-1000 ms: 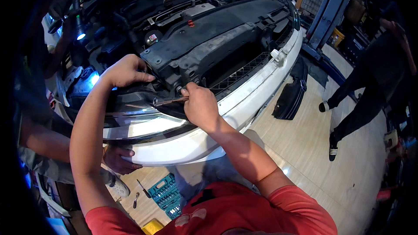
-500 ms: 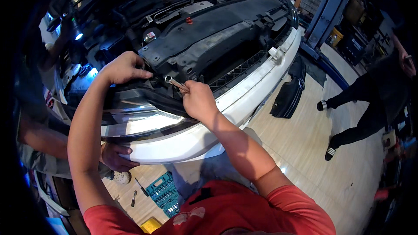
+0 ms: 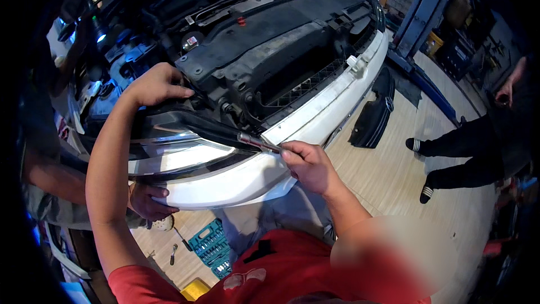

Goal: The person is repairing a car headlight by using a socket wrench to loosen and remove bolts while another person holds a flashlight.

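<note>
My right hand [image 3: 309, 163] is closed around a metal socket tool [image 3: 257, 141], its socket end pointing left over the white bumper [image 3: 225, 190]. The tool's tip is apart from the car's front frame. At the inner edge of the headlight [image 3: 180, 142], my left hand [image 3: 160, 85] reaches down with its fingers curled and its thumb stretched to the right. Whatever those fingers grip is hidden. Close by, the dark front panel [image 3: 247, 42] spans the engine bay, with an open gap below it.
Another person's hand [image 3: 151, 200] supports the bumper from below at the left. On the floor lie a green socket set case [image 3: 211, 247], a ratchet [image 3: 174, 254] and a black grille [image 3: 374, 114]. A lift post [image 3: 419, 14] and a second person's legs [image 3: 458, 149] are at the right.
My right hand has drawn the socket tool back from the frame, toward the right and nearer to me. My left hand stays nearly in place. The person at the right has shifted slightly.
</note>
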A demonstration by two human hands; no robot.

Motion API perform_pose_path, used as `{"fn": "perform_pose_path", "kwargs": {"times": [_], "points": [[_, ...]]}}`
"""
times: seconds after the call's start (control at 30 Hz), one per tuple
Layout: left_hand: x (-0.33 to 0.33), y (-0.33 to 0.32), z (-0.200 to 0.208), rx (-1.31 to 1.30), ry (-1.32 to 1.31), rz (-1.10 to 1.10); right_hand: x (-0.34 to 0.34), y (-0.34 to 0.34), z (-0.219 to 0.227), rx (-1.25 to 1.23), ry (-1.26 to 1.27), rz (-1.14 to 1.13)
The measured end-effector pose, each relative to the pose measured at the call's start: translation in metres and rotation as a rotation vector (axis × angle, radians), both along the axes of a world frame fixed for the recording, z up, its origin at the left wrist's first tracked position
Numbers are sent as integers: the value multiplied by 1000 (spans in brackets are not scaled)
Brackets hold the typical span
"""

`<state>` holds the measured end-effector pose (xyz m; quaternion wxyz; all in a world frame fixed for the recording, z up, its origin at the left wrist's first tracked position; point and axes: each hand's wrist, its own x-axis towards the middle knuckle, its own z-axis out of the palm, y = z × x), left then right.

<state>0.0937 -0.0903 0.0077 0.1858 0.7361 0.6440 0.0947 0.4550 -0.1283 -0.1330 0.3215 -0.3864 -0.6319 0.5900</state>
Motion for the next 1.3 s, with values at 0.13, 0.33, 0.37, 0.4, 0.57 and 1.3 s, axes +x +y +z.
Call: {"fn": "perform_pose_path", "kwargs": {"times": [0.13, 0.33, 0.37, 0.4, 0.57, 1.3], "points": [[-3, -2, 0, 6, -13, 9, -24, -4, -3, 617, -148, -287], [-8, 0, -2, 20, 9, -12, -54, 1, -15, 885, -266, -327], [-8, 0, -2, 26, 16, -18, -56, 1, -15, 911, -287, -325], [-7, 0, -1, 26, 22, -19, -56, 1, -15, 957, -285, -337], [-1, -1, 2, -1, 27, -8, -54, 7, -14, 1269, -334, -351], [-4, -1, 0, -10, 4, 3, -37, 16, -27, 76, 551, 457]]}}
